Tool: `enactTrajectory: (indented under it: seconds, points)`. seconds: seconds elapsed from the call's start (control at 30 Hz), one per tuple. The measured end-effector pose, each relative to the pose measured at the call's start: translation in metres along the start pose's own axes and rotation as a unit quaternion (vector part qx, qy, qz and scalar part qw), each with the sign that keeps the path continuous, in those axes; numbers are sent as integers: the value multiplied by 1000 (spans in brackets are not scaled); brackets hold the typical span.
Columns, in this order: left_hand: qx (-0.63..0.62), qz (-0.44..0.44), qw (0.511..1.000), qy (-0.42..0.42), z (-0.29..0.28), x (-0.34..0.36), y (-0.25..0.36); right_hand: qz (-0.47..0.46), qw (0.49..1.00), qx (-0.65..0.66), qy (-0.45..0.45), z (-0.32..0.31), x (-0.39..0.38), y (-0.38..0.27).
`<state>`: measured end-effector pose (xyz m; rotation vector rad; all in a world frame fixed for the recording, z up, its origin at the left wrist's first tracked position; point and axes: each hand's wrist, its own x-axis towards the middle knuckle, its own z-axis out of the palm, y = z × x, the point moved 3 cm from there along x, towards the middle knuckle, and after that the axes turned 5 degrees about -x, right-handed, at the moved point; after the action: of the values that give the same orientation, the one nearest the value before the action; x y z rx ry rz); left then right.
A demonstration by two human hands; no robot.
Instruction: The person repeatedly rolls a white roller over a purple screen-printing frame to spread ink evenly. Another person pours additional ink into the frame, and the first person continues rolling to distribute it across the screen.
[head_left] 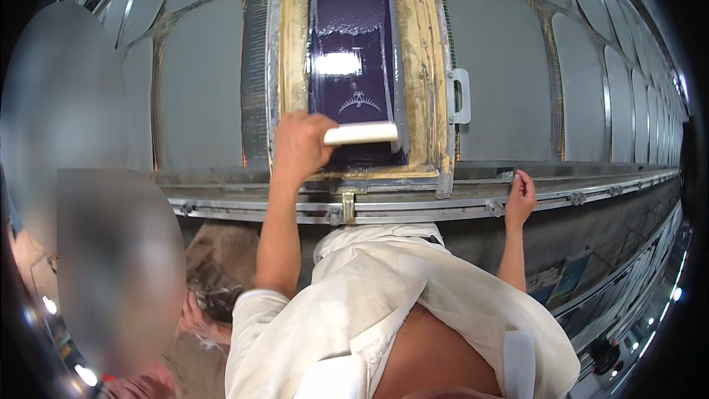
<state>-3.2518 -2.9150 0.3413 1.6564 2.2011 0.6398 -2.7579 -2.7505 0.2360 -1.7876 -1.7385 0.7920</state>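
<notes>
Clenching the white squeegee (363, 133) by its left end, the fingers of our left hand (303, 146) held it crosswise, likely to span the purple ink (350, 11) in the screen-printing frame (425, 52)! Our right hand (521, 198) curled near the metal rail (450, 210), perhaps steadying; whether pinching, we couldn't tell.

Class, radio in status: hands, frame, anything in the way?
Left hand gripping white bar. Right hand curled near metal rail. Frame surrounds purple panel. Bar and left hand partly hide panel's near end.
</notes>
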Motion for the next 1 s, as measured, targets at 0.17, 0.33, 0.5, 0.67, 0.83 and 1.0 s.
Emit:
enactTrajectory:
  seconds: [0.17,0.33,0.5,0.67,0.83,1.0]
  points:
    - [49,-11,998,23,40,-81,19,-247,961,-24,-120,45,-31,-121]
    - [43,5,997,58,70,-81,19,-524,811,-51,-255,110,-96,-244]
    - [24,7,994,105,90,-99,13,-560,745,-191,-308,158,-110,-242]
    - [-29,-10,946,322,66,-145,49,-542,778,-185,-258,147,-103,-216]
    - [-98,-41,937,332,84,-192,45,-535,776,-198,-270,151,-111,-213]
    - [-170,-27,950,260,82,-198,53,-525,793,-171,-256,142,-107,-213]
